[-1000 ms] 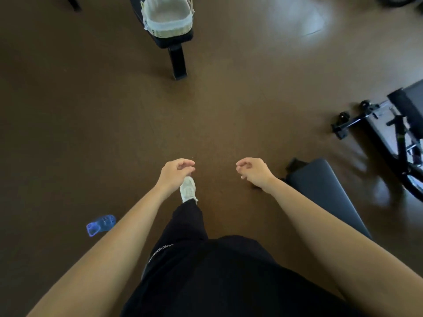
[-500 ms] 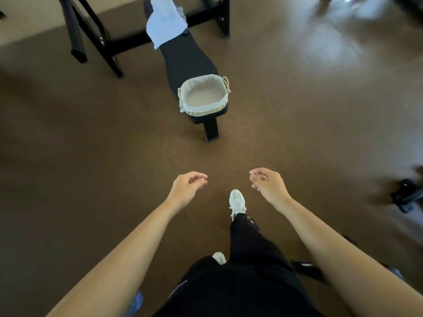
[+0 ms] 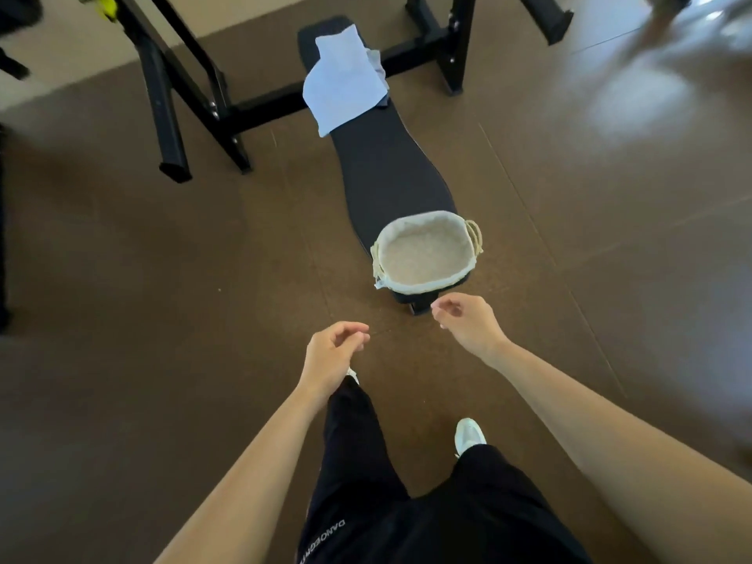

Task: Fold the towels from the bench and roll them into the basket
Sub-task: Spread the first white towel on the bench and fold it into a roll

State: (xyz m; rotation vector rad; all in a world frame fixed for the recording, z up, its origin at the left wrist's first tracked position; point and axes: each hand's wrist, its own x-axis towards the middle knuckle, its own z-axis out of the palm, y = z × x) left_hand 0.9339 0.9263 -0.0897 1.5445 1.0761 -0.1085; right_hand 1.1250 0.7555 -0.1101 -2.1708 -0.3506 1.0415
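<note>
With both hands, left (image 3: 331,356) and right (image 3: 472,323), loosely curled and empty, the towels (image 3: 342,85) beyond the basket (image 3: 425,250) are best approached squarely along the bench (image 3: 386,164).

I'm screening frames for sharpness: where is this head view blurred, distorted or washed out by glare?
Head view: motion blur smears the top right corner, where pale glare washes the floor; the rack looks splayed by wide-angle distortion; towels, basket, left hand and right hand are fairly sharp.
</note>
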